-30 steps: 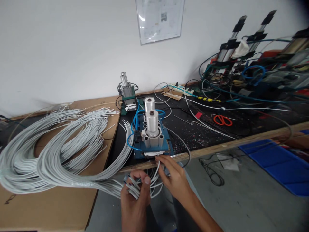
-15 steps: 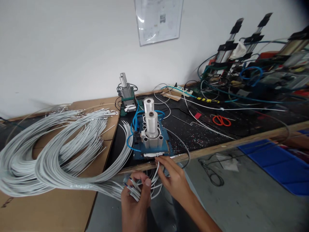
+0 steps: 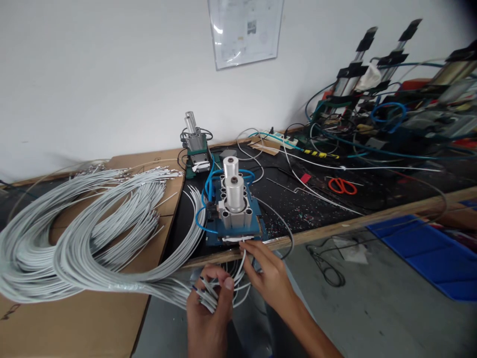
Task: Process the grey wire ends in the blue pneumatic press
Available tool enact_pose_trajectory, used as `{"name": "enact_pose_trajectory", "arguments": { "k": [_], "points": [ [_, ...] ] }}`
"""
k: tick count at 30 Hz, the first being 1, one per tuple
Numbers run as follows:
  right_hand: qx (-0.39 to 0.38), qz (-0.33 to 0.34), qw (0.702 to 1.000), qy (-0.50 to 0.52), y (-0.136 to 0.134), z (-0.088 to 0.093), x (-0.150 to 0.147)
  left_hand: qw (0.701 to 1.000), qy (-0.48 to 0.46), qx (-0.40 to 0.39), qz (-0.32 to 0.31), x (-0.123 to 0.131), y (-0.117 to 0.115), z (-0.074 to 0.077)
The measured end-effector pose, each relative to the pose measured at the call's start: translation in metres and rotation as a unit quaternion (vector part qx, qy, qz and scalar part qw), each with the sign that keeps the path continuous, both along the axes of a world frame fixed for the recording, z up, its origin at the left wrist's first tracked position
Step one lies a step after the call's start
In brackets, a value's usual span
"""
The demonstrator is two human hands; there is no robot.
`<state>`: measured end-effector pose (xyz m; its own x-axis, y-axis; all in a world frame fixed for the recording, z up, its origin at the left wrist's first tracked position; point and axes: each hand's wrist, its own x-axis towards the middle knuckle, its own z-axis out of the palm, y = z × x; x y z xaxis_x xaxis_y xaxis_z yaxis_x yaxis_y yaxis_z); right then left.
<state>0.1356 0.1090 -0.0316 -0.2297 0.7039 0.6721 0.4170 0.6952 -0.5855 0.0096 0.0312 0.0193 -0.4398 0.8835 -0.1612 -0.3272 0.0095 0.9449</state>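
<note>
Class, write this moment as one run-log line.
left hand: gripping cable ends | right hand: pinching cable at front of blue-based machine | cable coils: on cardboard

Left hand [image 3: 208,318] curled, fingers [image 3: 214,271] bent, thumb [image 3: 225,294] upward; right hand [image 3: 269,273] extended forward, fingertips [image 3: 246,245] bunched, forearm [image 3: 315,330] slanting.

The silver cylinders [image 3: 235,194] atop the press [image 3: 236,221] have sunk slightly lower.

Wall sheet [image 3: 246,42], print unreadable, cardboard [image 3: 74,325], marking illegible
</note>
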Motion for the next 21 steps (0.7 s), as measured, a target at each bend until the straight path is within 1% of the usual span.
{"name": "enact_pose_trajectory", "arguments": {
  "k": [4,8,12,15,17,21],
  "points": [
    [0.002,-0.004,1.000,0.002,0.000,-0.001,0.000,1.000,0.000,-0.007,-0.011,-0.002,0.000,0.000],
    [0.015,-0.002,1.000,0.003,0.000,-0.002,0.000,1.000,-0.012,-0.013,0.001,-0.001,0.000,0.002],
    [0.032,0.013,0.999,-0.006,-0.012,-0.006,0.002,1.000,-0.017,-0.013,0.003,0.000,0.000,0.000],
    [0.056,0.015,0.998,-0.018,-0.031,-0.006,0.005,0.999,0.035,-0.020,0.011,0.002,-0.002,-0.005],
    [0.075,0.024,0.996,-0.029,-0.044,-0.001,0.008,0.997,0.081,-0.013,0.016,0.003,-0.004,-0.008],
    [0.097,0.076,0.991,-0.051,-0.061,0.013,0.010,0.990,0.142,0.013,-0.014,0.002,-0.009,-0.006]
  ]
}}
